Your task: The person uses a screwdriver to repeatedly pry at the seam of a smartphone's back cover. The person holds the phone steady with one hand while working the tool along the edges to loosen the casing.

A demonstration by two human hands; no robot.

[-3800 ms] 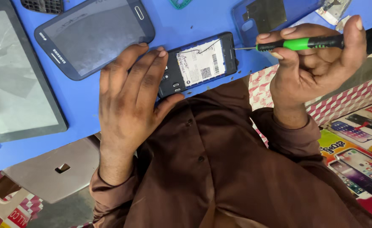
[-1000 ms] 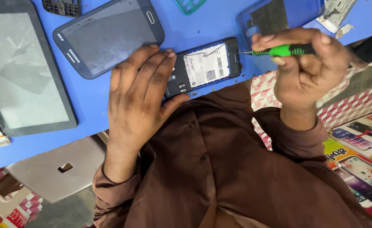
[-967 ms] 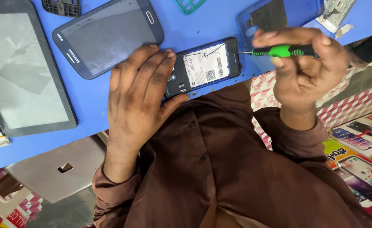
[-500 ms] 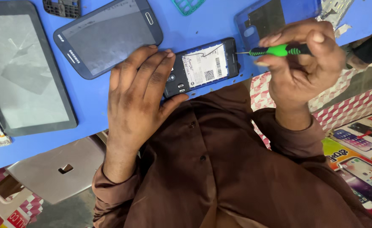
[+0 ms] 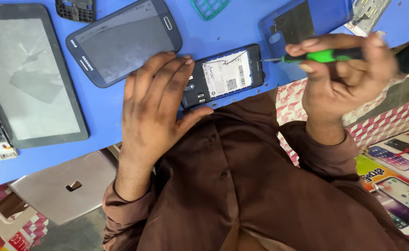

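Observation:
A small black phone (image 5: 225, 74) lies back-up with its cover off on the blue table (image 5: 107, 111), showing a white battery label. My left hand (image 5: 155, 104) rests flat on the table, its fingers pressing the phone's left end. My right hand (image 5: 341, 69) grips a green-handled screwdriver (image 5: 323, 56). The thin metal tip points left and sits just off the phone's right edge.
A dark blue smartphone (image 5: 123, 39) lies face-up beyond my left hand. A cracked tablet (image 5: 25, 74) fills the left side. A blue phone back cover (image 5: 302, 21), a teal frame piece (image 5: 209, 7) and a black frame (image 5: 76, 9) line the far edge. A grey stool (image 5: 60, 186) stands below.
My right hand has shifted the screwdriver slightly, keeping its tip by the phone's right edge. My left hand stays pressed on the phone.

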